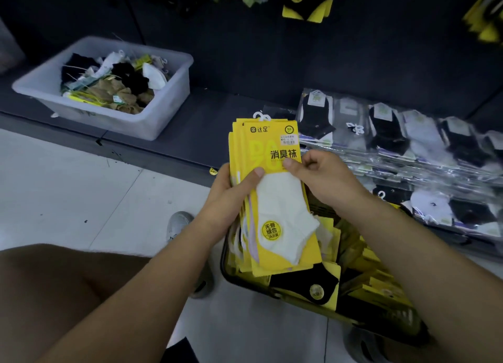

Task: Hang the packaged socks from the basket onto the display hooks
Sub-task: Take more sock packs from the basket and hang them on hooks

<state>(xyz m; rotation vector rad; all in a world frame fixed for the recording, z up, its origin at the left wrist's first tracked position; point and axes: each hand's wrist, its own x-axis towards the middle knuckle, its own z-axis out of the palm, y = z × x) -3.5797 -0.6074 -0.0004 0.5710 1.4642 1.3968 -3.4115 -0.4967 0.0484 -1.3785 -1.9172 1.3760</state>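
Note:
A stack of several yellow-carded sock packs (275,193) is upright in front of me, a white ankle sock on the top card. My left hand (234,196) grips the stack's left edge, thumb across the front. My right hand (324,177) pinches the top pack's right edge near the printed label. White plastic hangers (261,116) stick up from the top of the stack. Below it a dark basket (231,275) holds more yellow packs, one with a black sock (307,283). Hung socks (309,1) show at the top on the dark display wall; no hooks are visible.
A translucent bin (152,117) of loose socks sits on the dark low shelf at left. Clear-bagged black and white socks (394,136) lie in rows on the shelf at right. My knee (49,281) and shoe (178,225) are over the pale tiled floor.

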